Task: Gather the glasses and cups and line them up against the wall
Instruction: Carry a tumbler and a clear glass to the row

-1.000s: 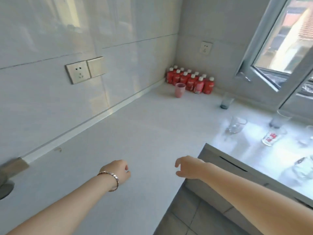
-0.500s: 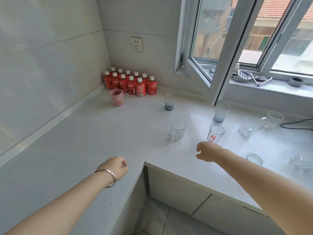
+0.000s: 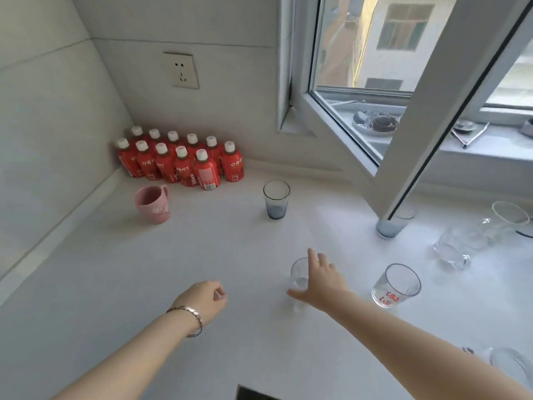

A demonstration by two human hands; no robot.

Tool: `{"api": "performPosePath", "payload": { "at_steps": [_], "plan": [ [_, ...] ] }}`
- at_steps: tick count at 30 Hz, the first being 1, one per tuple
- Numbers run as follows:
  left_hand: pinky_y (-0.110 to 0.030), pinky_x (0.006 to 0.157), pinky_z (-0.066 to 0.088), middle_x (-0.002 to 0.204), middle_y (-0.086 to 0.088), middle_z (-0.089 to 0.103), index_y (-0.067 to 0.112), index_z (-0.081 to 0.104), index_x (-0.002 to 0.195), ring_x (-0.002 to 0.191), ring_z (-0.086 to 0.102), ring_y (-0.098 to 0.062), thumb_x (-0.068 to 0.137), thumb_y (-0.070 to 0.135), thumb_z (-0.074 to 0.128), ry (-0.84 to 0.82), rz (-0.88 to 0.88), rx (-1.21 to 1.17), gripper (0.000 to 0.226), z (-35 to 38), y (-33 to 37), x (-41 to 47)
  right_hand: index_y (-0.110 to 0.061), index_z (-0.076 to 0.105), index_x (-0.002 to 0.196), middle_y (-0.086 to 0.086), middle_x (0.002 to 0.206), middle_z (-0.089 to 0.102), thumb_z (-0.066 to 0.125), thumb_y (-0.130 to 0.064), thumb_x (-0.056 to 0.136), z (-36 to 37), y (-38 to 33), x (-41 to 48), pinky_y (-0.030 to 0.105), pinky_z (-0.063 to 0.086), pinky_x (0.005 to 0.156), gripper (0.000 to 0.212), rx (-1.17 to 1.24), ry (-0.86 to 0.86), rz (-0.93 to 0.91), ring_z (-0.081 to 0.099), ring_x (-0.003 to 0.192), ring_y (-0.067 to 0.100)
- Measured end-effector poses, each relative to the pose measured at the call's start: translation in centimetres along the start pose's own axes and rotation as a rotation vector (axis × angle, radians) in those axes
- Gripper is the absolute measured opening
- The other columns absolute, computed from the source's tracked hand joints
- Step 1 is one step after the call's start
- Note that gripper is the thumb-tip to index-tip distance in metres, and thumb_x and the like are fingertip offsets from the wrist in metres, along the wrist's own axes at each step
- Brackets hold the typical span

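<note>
From the head camera, looking down over both forearms, the job is barely getting under way: nothing is standing in a row yet. The right hand (image 3: 323, 281) is reaching over a small clear glass (image 3: 298, 274) in the middle of the white worktop (image 3: 144, 284), its fingers (image 3: 313, 256) spread wide and the thumb pointing out to the side; the palm is covering part of the glass, and I am judging that it is not yet gripping it, though the exact contact is hidden. The left hand (image 3: 206, 297), with a bracelet at the wrist, is hovering over bare worktop with its fingers curled loosely inward and nothing in them. The rest of the drinkware is lying scattered: a pink cup (image 3: 153, 204) is sitting near the left wall, just in front of a cluster of red bottles (image 3: 178, 163) in the corner; a dark tinted glass (image 3: 276, 199) is standing alone farther back; a glass with red lettering (image 3: 395, 285) is waiting beside the right hand; a bluish glass (image 3: 392, 226) is partly hiding behind the open window frame (image 3: 427, 111); and more clear glassware is gathering glare at the right edge, a glass mug (image 3: 455, 249) among it. All of it is standing well apart, so nearly the whole gathering and lining up against the wall looks to be left.
</note>
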State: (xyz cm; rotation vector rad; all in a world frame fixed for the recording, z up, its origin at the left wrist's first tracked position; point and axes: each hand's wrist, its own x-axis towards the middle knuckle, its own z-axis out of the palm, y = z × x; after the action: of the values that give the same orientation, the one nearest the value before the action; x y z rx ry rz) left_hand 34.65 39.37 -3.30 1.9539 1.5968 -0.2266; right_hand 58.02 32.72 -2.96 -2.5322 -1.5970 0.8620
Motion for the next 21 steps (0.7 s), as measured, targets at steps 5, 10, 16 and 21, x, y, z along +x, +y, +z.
{"api": "performPosePath", "payload": {
  "at_steps": [5, 10, 16, 21],
  "plan": [
    [-0.029, 0.090, 0.050, 0.092, 0.003, 0.059, 0.024, 0.060, 0.093, 0.091, 0.060, -0.021, 0.086, 0.023, 0.052, -0.074, 0.031, -0.011, 0.010, -1.9, 1.4, 7.7, -0.024, 0.019, 0.146, 0.003, 0.135, 0.039, 0.066, -0.045, 0.075, -0.3, 0.8, 2.1, 0.033, 0.046, 0.092, 0.087, 0.037, -0.074, -0.016, 0.053, 0.116, 0.026],
    [-0.034, 0.104, 0.042, 0.140, -0.007, 0.046, 0.017, 0.041, 0.135, 0.124, 0.050, -0.024, 0.085, 0.026, 0.057, -0.006, 0.132, -0.036, 0.053, -4.3, 6.6, 14.1, -0.027, 0.023, 0.143, -0.003, 0.137, 0.040, 0.072, -0.043, 0.070, -4.4, 1.5, 4.6, 0.028, 0.045, 0.089, 0.089, 0.098, -0.069, 0.047, 0.056, 0.116, 0.020],
    [-0.040, 0.114, 0.028, 0.159, 0.002, 0.002, 0.024, 0.000, 0.149, 0.146, 0.017, -0.019, 0.069, 0.038, 0.076, 0.094, 0.241, -0.159, 0.111, -6.3, 13.8, 20.1, -0.030, 0.027, 0.141, -0.005, 0.135, 0.040, 0.074, -0.042, 0.069, -7.2, 1.9, 6.9, 0.029, 0.047, 0.085, 0.086, 0.131, 0.057, 0.069, 0.059, 0.105, 0.020],
    [-0.034, 0.103, 0.040, 0.151, 0.000, 0.029, 0.024, 0.024, 0.144, 0.133, 0.041, -0.019, 0.070, 0.039, 0.074, 0.090, 0.191, -0.244, 0.091, -5.4, 15.2, 21.5, -0.032, 0.026, 0.141, -0.006, 0.135, 0.040, 0.073, -0.043, 0.069, -7.7, 2.2, 7.2, 0.027, 0.046, 0.087, 0.087, 0.122, 0.038, 0.041, 0.058, 0.109, 0.019]
  ]
}}
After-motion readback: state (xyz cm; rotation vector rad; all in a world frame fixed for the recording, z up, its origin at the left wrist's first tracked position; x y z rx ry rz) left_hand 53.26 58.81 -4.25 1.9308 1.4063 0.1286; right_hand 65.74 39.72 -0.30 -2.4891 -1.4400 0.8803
